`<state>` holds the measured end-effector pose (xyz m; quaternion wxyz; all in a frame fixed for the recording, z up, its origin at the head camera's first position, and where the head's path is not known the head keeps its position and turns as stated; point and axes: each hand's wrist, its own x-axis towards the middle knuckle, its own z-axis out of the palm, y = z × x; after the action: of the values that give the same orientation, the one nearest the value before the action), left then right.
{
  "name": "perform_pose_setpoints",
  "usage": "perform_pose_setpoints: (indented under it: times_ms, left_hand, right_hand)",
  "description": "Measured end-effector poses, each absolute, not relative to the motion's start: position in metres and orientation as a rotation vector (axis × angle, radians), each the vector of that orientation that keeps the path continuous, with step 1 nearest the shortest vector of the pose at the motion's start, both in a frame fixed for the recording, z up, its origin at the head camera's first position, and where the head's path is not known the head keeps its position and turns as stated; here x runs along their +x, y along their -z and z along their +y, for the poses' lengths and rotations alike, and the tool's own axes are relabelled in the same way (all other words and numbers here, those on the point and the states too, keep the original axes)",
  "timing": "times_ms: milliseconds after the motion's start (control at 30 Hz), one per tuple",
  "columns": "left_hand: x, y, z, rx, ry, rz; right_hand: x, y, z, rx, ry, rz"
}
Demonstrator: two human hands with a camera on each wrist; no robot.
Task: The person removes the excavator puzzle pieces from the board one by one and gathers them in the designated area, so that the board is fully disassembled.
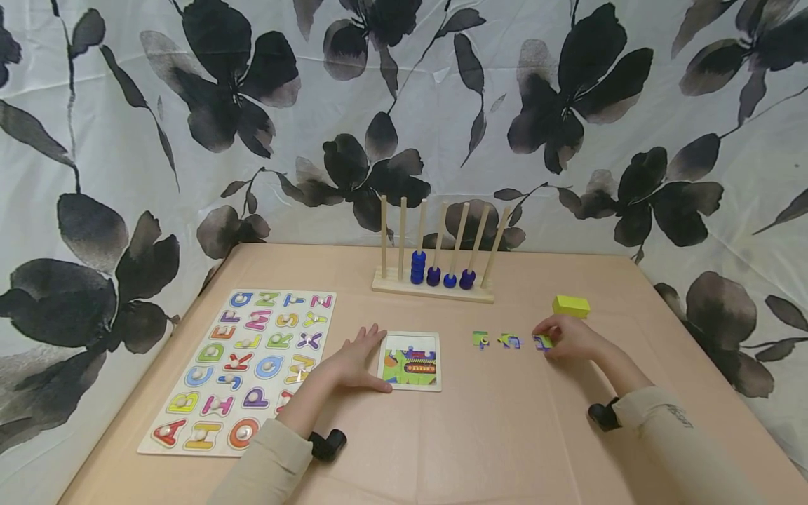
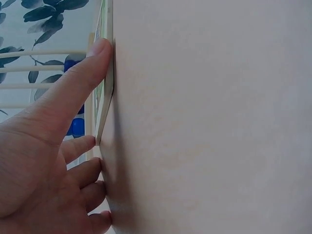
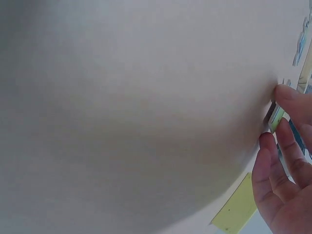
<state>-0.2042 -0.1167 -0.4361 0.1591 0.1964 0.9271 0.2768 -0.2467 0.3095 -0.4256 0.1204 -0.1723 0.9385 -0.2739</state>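
My left hand rests at the left side of a small white-framed jigsaw puzzle, fingers spread. In the left wrist view its thumb lies straight along the puzzle's near edge. The puzzle shows a bright green, orange and red picture. To the right, my right hand pinches a small jigsaw piece between thumb and fingers, low over the table. In the right wrist view that piece shows edge-on, partly covered by the fingertips. Two loose jigsaw pieces, one and another, lie between the puzzle and this hand.
An alphabet board with coloured letters lies at the left, partly under my left arm. Behind the puzzle stands a wooden peg rack with blue beads. A yellow block sits just beyond my right hand. Floral cloth hangs behind the table.
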Motion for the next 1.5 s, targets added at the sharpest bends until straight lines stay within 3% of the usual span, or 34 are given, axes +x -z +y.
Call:
perform_pose_setpoints:
  times_ms: [800,1500]
  left_hand:
    - [-0.204,0.437,-0.117,0.552,-0.812,2.648]
    - [-0.202,0.439,-0.119,0.578,-0.832,2.648]
  right_hand:
    - [-0.244,0.42,0.294,-0.464,0.86,2.77]
    - [-0.235,0.422,0.229,-0.659,1.018,2.755]
